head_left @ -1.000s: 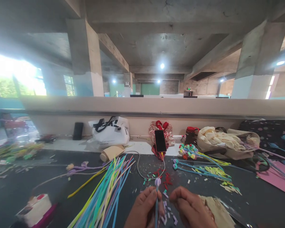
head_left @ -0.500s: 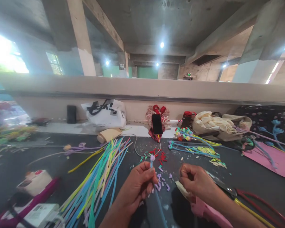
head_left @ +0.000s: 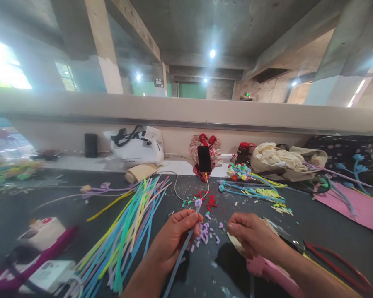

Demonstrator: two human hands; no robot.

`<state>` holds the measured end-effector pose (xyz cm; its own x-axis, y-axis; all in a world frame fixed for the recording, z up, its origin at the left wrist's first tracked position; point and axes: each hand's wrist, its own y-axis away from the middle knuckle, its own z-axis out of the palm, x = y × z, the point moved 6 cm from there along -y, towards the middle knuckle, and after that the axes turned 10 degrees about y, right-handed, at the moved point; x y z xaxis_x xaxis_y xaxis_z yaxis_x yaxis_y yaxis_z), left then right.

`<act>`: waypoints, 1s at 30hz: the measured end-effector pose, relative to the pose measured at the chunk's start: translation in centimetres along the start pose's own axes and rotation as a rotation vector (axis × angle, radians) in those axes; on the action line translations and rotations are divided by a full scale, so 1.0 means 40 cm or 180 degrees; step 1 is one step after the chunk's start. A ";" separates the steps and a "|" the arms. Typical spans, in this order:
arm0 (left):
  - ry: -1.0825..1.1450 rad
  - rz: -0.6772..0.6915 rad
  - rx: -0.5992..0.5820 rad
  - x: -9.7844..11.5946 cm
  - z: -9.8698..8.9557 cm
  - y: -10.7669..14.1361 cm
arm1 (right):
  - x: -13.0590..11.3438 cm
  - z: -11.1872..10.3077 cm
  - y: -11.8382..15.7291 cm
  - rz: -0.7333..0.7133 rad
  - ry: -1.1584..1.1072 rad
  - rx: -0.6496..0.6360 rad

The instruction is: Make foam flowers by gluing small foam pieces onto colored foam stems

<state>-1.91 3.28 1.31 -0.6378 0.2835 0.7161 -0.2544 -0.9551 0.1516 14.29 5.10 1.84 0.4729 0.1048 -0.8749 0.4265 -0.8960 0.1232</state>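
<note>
The left hand [head_left: 179, 228] has its grip clamped on the stem [head_left: 178, 265], just below the bud [head_left: 198, 203]; the right hand [head_left: 251, 231] curls, around what I cannot tell.

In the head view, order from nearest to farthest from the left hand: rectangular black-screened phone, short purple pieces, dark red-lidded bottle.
From the left hand:
1. Short purple pieces, just right of it.
2. Black-screened phone, beyond, slightly right.
3. Red-lidded bottle, at the back, farther right.

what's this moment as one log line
left hand: holds blue stem | right hand: off stem, grip unclear | lilac pieces: between hands
</note>
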 end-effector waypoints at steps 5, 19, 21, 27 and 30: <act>0.0123 0.0029 0.0012 0.001 -0.001 -0.004 | 0.010 0.019 -0.004 0.0228 0.0199 0.0180; 0.0026 0.0046 0.0048 0.010 0.013 0.003 | -0.021 0.049 -0.005 0.0237 -0.0223 -0.0533; 0.0007 0.0013 0.0077 0.008 0.012 0.002 | -0.009 0.056 -0.006 0.0254 -0.0400 -0.0595; -0.0009 0.0045 0.0088 0.009 0.002 -0.001 | -0.010 0.053 -0.008 0.0318 -0.0534 -0.0517; 0.0009 0.0101 0.0095 0.017 -0.001 -0.001 | -0.025 0.048 -0.008 0.0290 -0.0358 -0.0409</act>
<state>-2.35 3.52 1.76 -0.6471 0.2533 0.7191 -0.2122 -0.9658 0.1492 12.21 4.44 1.78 0.4279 -0.0296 -0.9033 0.4843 -0.8363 0.2568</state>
